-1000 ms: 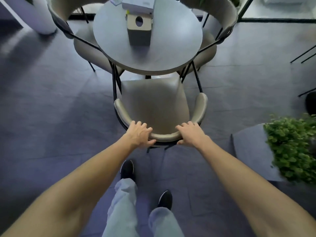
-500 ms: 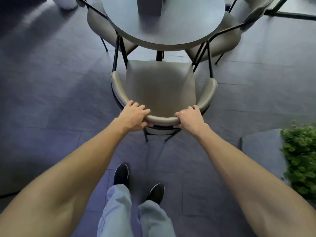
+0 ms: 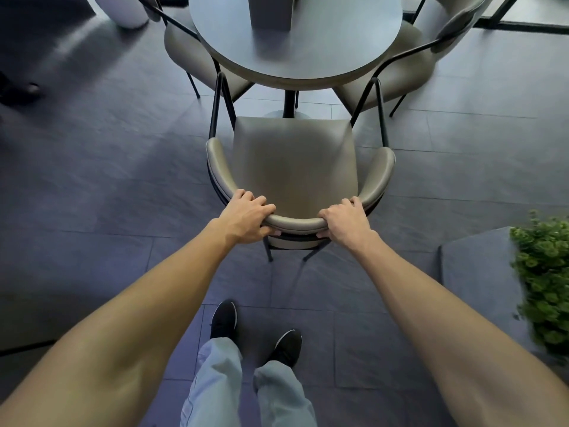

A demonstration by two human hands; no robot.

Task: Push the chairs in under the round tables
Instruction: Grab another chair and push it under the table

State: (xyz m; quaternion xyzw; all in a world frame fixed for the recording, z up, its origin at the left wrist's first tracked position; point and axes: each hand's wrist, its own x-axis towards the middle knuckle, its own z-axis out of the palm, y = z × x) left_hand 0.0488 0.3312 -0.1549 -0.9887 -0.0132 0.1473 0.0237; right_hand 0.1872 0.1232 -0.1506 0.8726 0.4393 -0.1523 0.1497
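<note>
A beige padded chair (image 3: 294, 161) with a curved backrest and thin black legs stands in front of me, facing the round grey table (image 3: 323, 47). Its whole seat lies in the open, with the front edge a little short of the table rim. My left hand (image 3: 246, 218) grips the left part of the backrest. My right hand (image 3: 346, 220) grips the right part. Two more beige chairs, a left chair (image 3: 187, 53) and a right chair (image 3: 409, 63), sit tucked partly under the table.
A grey box (image 3: 271, 10) stands on the table. A grey planter (image 3: 471, 272) with a green plant (image 3: 545, 285) sits at my right. A white column base (image 3: 123, 10) stands far left. My feet (image 3: 255, 334) are on dark floor tiles behind the chair.
The chair's seat front has come out from under the table rim and now sits farther from it. Both hands keep their grip on the backrest. My view tilted lower, cutting off the table's top.
</note>
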